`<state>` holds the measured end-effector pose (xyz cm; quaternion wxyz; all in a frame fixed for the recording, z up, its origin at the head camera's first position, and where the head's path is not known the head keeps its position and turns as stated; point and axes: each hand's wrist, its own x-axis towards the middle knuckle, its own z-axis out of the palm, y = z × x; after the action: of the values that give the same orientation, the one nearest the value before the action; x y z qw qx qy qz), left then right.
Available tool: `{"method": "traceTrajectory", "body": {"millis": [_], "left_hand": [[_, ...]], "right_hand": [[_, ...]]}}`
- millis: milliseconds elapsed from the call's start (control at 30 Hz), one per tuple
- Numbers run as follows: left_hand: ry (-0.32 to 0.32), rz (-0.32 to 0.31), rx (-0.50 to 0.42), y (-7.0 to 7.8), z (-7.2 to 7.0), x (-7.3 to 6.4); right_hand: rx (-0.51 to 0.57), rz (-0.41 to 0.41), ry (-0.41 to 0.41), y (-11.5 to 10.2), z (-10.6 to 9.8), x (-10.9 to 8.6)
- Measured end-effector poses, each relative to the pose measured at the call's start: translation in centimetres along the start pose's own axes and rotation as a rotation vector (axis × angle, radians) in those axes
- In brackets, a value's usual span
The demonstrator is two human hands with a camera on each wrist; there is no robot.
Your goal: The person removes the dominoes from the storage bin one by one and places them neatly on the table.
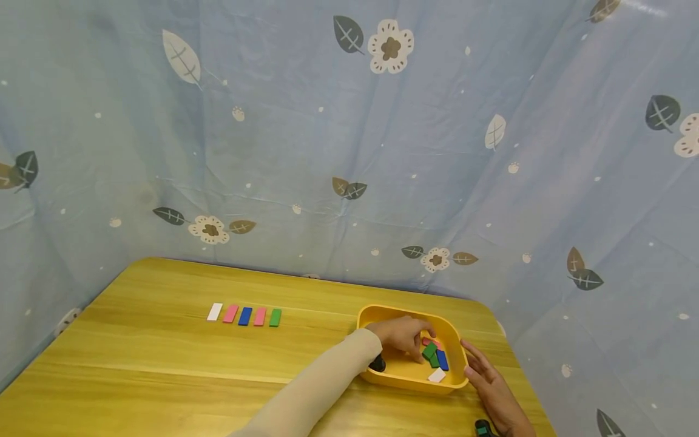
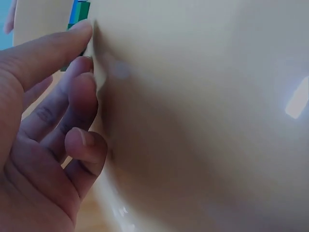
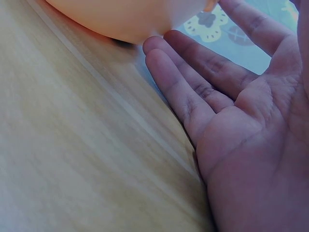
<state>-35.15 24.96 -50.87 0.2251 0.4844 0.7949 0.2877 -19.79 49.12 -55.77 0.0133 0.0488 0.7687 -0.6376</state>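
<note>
Left hand (image 1: pixel 401 335) in yellow tub (image 1: pixel 404 381)

Its fingers bend loosely apart beside small tiles (image 1: pixel 429 351); the right hand (image 1: pixel 496 393), spread, touches the tub's right end; a five-tile row (image 1: pixel 245 316) lies left on the table (image 1: pixel 164 358)

The head camera is looking forward and down from the near left of the yellow plastic tub (image 1: pixel 409 383), far enough back to include the leaf-and-flower curtain (image 1: pixel 289 139) beyond it. The left wrist camera is peering very closely into the tub, sharing its green tiles (image 1: pixel 429 351) with the head view. The right wrist camera is facing the tub's outer wall from low on its right, sharing tabletop (image 1: pixel 180 364) and curtain with the head view.
</note>
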Motion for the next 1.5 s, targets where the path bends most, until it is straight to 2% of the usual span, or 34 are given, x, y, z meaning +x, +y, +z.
{"method": "traceTrajectory", "body": {"millis": [400,667,800,1100,1267,1500], "left_hand": [[0.014,-0.008,0.057,-0.1,0.1,0.4],[0.062,0.017,0.119,-0.1,0.1,0.8],[0.090,0.022,0.108,0.1,-0.1,0.7],[0.126,0.008,-0.002,0.2,-0.7,0.1],[0.168,0.032,0.035,0.6,-1.5,0.0],[0.181,0.071,0.068,1.4,-2.7,-0.6]], "right_hand": [[0.010,0.002,0.015,0.1,0.2,0.0],[0.001,0.003,0.032,0.2,0.2,0.0],[-0.001,0.007,0.024,0.1,0.1,0.1],[-0.030,0.017,0.013,-0.1,0.2,0.1],[-0.025,0.004,0.008,0.0,0.2,0.0],[-0.069,0.030,0.014,0.0,0.2,0.2]]}}
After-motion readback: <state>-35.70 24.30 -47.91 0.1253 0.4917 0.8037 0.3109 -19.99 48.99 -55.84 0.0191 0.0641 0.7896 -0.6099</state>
